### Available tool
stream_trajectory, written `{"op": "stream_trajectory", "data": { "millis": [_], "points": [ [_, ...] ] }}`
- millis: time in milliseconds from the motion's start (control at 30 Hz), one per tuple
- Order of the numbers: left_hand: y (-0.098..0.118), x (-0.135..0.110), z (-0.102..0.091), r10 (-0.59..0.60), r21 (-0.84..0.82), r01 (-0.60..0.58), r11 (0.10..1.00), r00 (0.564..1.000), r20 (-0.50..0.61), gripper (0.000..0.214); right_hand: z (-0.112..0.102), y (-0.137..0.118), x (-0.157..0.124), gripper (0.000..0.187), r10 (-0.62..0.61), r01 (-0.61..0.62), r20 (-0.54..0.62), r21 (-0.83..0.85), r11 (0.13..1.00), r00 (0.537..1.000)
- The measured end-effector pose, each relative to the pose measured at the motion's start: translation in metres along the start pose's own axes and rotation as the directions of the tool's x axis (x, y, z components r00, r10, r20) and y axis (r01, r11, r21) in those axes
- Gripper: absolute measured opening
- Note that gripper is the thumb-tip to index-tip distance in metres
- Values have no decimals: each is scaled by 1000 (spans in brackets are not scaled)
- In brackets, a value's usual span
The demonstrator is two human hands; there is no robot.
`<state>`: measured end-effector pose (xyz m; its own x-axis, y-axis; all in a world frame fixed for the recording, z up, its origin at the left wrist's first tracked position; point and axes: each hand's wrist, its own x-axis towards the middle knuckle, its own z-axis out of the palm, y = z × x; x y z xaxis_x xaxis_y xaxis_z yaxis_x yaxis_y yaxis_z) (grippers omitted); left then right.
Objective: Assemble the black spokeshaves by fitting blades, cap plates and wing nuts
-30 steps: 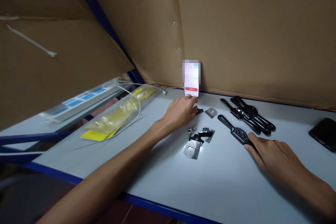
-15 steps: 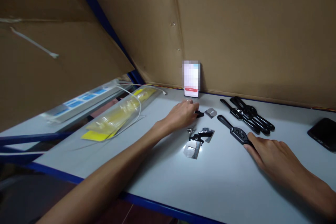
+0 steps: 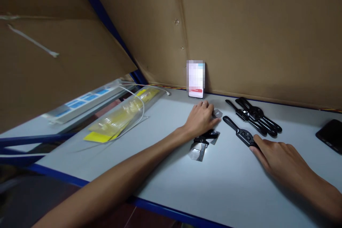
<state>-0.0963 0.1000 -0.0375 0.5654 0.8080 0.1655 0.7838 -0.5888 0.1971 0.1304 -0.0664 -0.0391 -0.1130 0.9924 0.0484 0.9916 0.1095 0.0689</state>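
My right hand (image 3: 278,155) is wrapped round one handle of a black spokeshave (image 3: 244,135), whose other handle points to the far left. At the middle of the table, my left hand (image 3: 201,115) has its thumb and fingers closed about a grey metal spokeshave blade (image 3: 218,113); its fingertips are partly hidden. Just below that hand lie another silver blade (image 3: 197,152) with a keyhole slot and black cap pieces (image 3: 211,136), partly covered by the wrist. Several more black spokeshaves (image 3: 258,114) rest in a pile beyond the held one.
A lit phone (image 3: 196,80) leans on the cardboard wall (image 3: 253,35) at the back. On the left are a clear bag with yellow card (image 3: 120,117), a white cable (image 3: 143,105) and a power strip (image 3: 82,101). A black object (image 3: 330,135) sits at the right edge.
My left hand has moved right, from beside a black piece to the grey blade, and now covers small parts there. My right hand keeps its hold on the spokeshave.
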Motion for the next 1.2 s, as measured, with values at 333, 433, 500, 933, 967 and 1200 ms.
{"op": "stream_trajectory", "data": {
  "millis": [333, 433, 500, 933, 967, 1200],
  "points": [
    [-10, -2, -4, -25, -430, 42, 902, 999, 45, 38, -13, -1, -3, 23, -72, 69, 72, 44, 997, 995],
    [-7, -5, -10, -19, -518, 29, 855, 1000, 24, 19, -14, -2, -5, 22, -113, 110, 44, 63, 992, 993],
    [1, -8, -15, -15, -605, 28, 796, 1000, 27, 8, -15, -2, -4, 23, -107, 108, -23, 116, 987, 994],
    [57, -54, -4, 257, -845, -143, 515, 966, -7, 14, -19, -19, 2, 28, 163, -31, -64, 855, 518, 985],
    [53, -52, -6, 296, -738, -253, 626, 952, -75, 13, -18, -17, 3, 28, 205, -56, -52, 872, 487, 977],
    [19, -31, -7, 431, -36, -433, 901, 901, -39, 28, -6, 1, 17, 32, 325, -142, -3, 896, 420, 946]
  ]
}}
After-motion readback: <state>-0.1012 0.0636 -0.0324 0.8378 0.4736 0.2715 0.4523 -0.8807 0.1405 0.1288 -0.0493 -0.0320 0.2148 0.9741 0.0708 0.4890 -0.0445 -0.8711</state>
